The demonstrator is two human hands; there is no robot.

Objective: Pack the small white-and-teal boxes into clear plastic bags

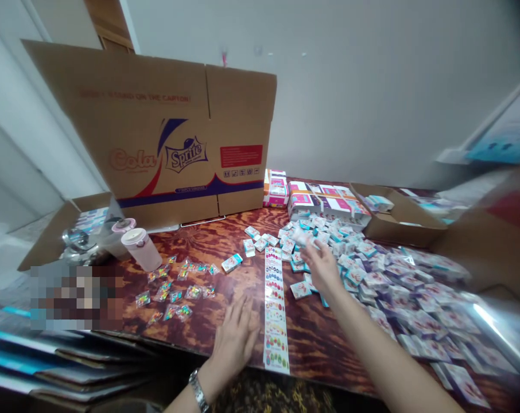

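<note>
My left hand lies palm down on the dark red wood-patterned table, fingers stretched out. Right of it runs a long strip of printed stickers, its upper end beside the pile. My right hand is over the near side of a heap of small white-and-blue boxes, fingers apart. Just beyond its fingertips a whitish box is smeared by motion; I cannot tell whether it touches them. One small box lies apart, above my left hand. Left of that are several clear packets of colourful candies.
A large Cola/Sprite carton stands at the back left. Two pale cups stand before it. Wrapped pink-and-white packs and an open cardboard tray line the back. White-and-purple boxes spread to the right.
</note>
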